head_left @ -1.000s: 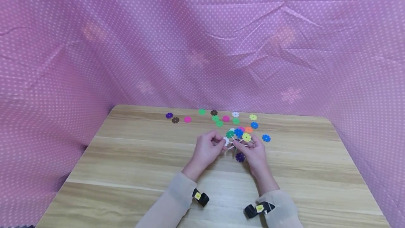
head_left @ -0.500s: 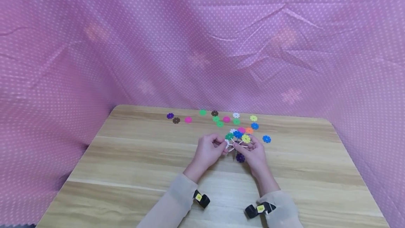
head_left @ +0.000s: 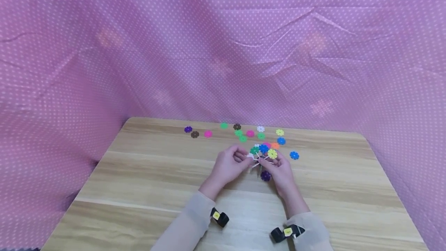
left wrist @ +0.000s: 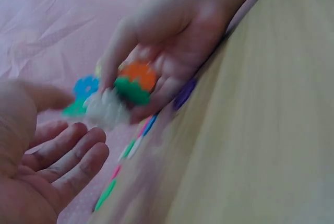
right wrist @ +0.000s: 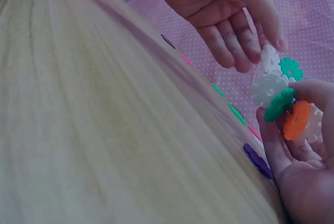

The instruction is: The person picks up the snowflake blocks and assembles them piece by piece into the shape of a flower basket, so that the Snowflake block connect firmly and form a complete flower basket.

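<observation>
My right hand (head_left: 283, 171) holds a cluster of interlocked plastic snowflake discs above the table. On its outer side are a blue disc (head_left: 263, 148), a yellow disc (head_left: 272, 153) and a green disc (head_left: 254, 150); white discs radiate from its middle. An orange disc (right wrist: 297, 120) and another green disc (right wrist: 279, 105) show in the right wrist view, close to the right fingers. At the cluster's left edge my left hand (head_left: 228, 165) pinches a white disc (right wrist: 269, 59) between thumb and forefinger. The left wrist view is blurred there.
Loose discs lie along the wooden table's (head_left: 156, 173) far side, among them a pink disc (head_left: 208, 134), a brown disc (head_left: 194, 134) and a blue disc at right (head_left: 294, 155). A purple disc (head_left: 266, 176) lies nearest the wrists. Pink dotted cloth (head_left: 223, 49) hangs behind.
My left hand has shifted slightly toward the right hand, and its thumb now hides more of the white disc. The right hand keeps its hold; the loose discs lie as before.
</observation>
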